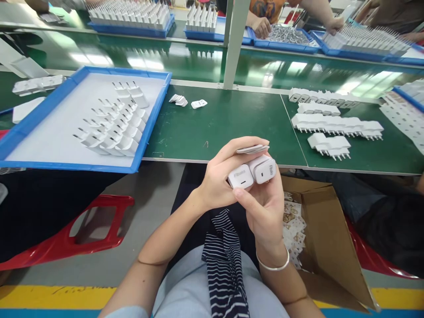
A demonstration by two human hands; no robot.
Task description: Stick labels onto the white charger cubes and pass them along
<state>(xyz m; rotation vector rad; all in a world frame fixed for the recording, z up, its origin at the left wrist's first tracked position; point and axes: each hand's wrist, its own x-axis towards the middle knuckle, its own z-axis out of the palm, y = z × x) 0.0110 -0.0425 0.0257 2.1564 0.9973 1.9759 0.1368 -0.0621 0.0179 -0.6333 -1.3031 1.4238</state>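
Held side by side above my lap are two white charger plugs, their port ends facing me. My left hand is closed around the left charger plug, which shows a dark slot and faint grey lettering. Between its upper fingers sits a thin, flat whitish piece. My right hand grips the right charger plug, with the thumb near the left plug's lower edge. The prongs of both plugs are hidden.
On the green table, a blue-rimmed tray of upright plugs stands left. Small white pieces lie ahead. Rows of plugs are at right. An open cardboard box sits below. Co-workers' hands work across the bench.
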